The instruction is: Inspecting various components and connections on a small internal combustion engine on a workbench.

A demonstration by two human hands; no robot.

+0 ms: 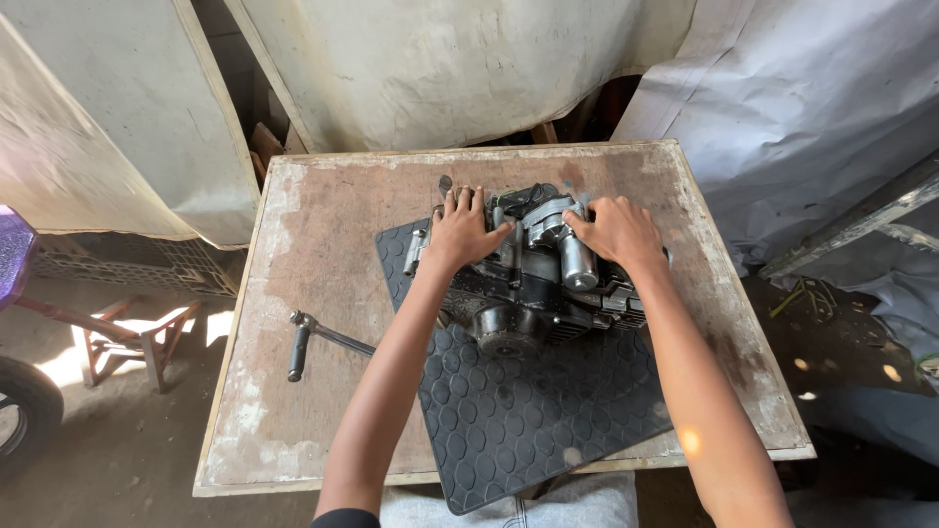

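A small black and silver engine [533, 284] lies on a black rubber mat [528, 411] on a worn wooden table [323, 225]. My left hand [460, 230] rests on the engine's far left end, fingers spread over its top. Over on the far right side, my right hand [614, 230] grips the upper edge next to a silver cylindrical part [577, 266]. A kick lever [313, 337] with a black rubber grip sticks out from the engine's left side over the bare table.
Grey tarps [802, 98] and pale boards [127, 117] stand behind and beside the table. A wooden stool [127, 337] and a tyre [24, 411] are on the floor at left. A metal bar [861, 220] leans at right.
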